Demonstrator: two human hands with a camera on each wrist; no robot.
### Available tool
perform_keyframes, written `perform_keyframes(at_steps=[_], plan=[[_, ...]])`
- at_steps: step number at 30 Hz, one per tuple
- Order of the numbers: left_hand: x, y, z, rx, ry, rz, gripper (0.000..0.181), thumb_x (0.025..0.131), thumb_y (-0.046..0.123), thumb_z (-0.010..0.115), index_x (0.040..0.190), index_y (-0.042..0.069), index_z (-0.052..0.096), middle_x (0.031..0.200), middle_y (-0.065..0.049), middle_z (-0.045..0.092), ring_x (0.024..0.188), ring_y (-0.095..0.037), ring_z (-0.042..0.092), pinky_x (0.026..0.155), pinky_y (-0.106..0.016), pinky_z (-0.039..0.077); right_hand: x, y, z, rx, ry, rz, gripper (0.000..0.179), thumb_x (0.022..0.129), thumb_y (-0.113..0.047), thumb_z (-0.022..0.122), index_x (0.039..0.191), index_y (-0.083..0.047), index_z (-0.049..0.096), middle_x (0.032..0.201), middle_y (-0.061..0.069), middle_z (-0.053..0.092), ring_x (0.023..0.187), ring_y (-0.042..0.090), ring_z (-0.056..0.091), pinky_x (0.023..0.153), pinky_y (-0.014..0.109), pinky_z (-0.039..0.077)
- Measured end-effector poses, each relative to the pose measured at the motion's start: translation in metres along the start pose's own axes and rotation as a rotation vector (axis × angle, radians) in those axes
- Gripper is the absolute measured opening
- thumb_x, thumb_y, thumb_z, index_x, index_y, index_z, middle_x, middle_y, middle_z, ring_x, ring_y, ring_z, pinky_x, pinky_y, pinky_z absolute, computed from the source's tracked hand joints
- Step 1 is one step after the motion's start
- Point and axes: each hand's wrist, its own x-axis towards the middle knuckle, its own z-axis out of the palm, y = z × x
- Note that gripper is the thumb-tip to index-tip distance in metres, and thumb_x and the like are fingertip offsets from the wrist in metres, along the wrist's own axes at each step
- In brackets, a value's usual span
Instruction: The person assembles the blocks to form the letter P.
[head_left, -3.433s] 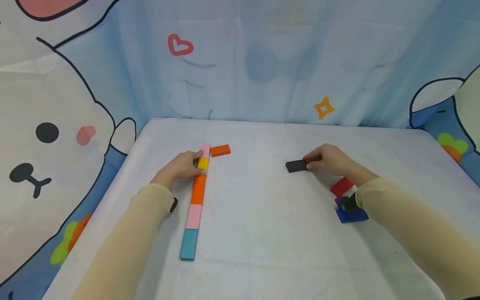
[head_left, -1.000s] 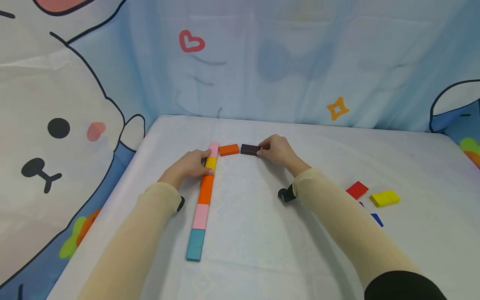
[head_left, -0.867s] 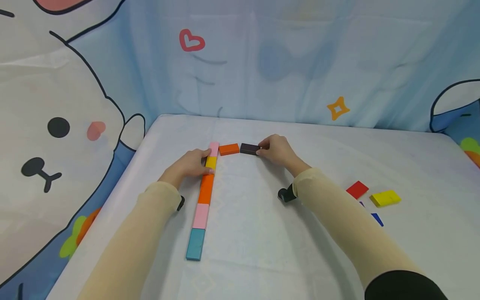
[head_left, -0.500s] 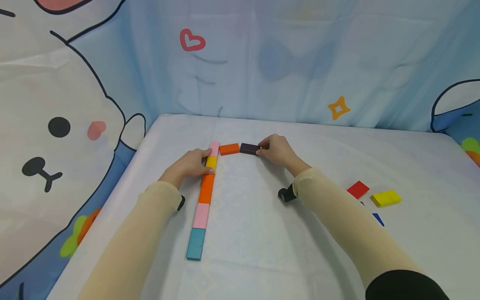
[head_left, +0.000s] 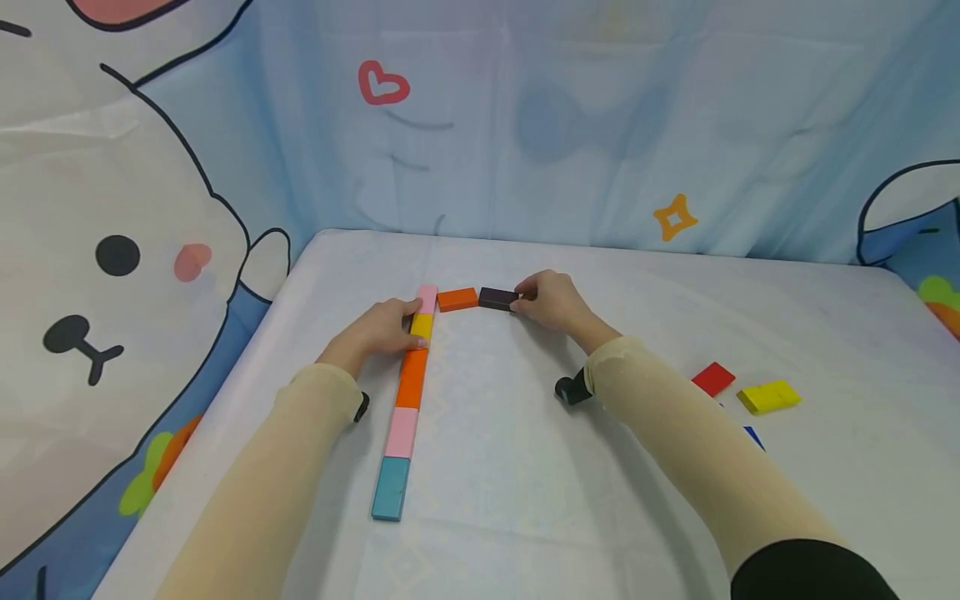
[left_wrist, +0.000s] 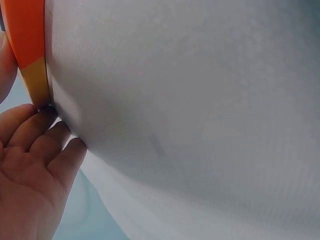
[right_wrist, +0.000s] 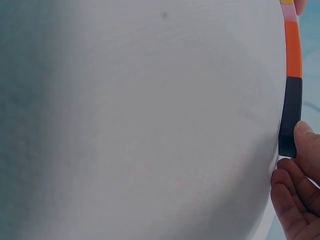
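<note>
My left hand [head_left: 378,327] rests along the far left end of a row of flat blocks, its thumb and fingertips touching the yellow block [head_left: 422,326] and pink block [head_left: 427,297]. Nearer in that row lie a long orange block [head_left: 412,378], another pink block [head_left: 401,432] and a teal block [head_left: 391,489]. A small orange block [head_left: 457,300] extends rightward from the far pink one. Against its right end lies a black block [head_left: 497,298], pinched at its right end between thumb and fingers of my right hand [head_left: 553,302]. The right wrist view shows the thumb on the black block [right_wrist: 291,112].
On the right of the white table [head_left: 517,467] lie a red block [head_left: 712,378] and a yellow block [head_left: 769,397]. A blue block [head_left: 754,437] is mostly covered by the right sleeve [head_left: 690,442]. A printed curtain [head_left: 480,125] hangs behind the table.
My right hand has carried the black block leftward from the right side to the small orange block, closing the small gap between them. The left hand stays at the row.
</note>
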Motion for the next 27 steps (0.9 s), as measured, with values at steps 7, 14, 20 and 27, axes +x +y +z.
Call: perform_keyframes(at_steps=[7, 14, 20, 27], plan=[[0.003, 0.002, 0.003, -0.003, -0.006, 0.011, 0.077, 0.099, 0.028, 0.067, 0.163, 0.015, 0.025, 0.168, -0.015, 0.031, 0.153, -0.033, 0.031, 0.127, -0.049, 0.028, -0.006, 0.004, -0.004, 0.004, -0.01, 0.011, 0.044, 0.098, -0.019, 0.068, 0.138, 0.0, 0.062, 0.123, 0.019, 0.068, 0.103, 0.027, 0.06, 0.091, 0.038, 0.053], [-0.002, 0.004, 0.003, -0.002, -0.009, -0.003, 0.077, 0.1, 0.028, 0.067, 0.163, 0.015, 0.025, 0.168, -0.015, 0.029, 0.154, -0.034, 0.03, 0.127, -0.05, 0.027, -0.019, 0.012, -0.016, -0.012, -0.02, -0.03, 0.043, 0.099, -0.018, 0.067, 0.136, 0.002, 0.062, 0.124, 0.02, 0.068, 0.11, 0.03, 0.061, 0.098, 0.042, 0.053], [-0.002, 0.003, 0.003, -0.005, -0.009, 0.003, 0.078, 0.1, 0.028, 0.067, 0.163, 0.014, 0.024, 0.168, -0.016, 0.029, 0.154, -0.035, 0.029, 0.128, -0.05, 0.026, -0.032, 0.036, -0.032, -0.046, -0.041, -0.049, 0.04, 0.099, -0.018, 0.066, 0.134, 0.003, 0.064, 0.121, 0.02, 0.069, 0.107, 0.03, 0.062, 0.095, 0.042, 0.054], [-0.002, 0.002, 0.001, 0.0, -0.014, 0.0, 0.078, 0.1, 0.028, 0.067, 0.163, 0.014, 0.024, 0.168, -0.016, 0.028, 0.154, -0.035, 0.028, 0.128, -0.051, 0.025, -0.06, 0.067, -0.059, -0.084, -0.06, -0.057, 0.04, 0.099, -0.019, 0.067, 0.132, 0.002, 0.065, 0.122, 0.02, 0.07, 0.108, 0.031, 0.065, 0.094, 0.045, 0.056]])
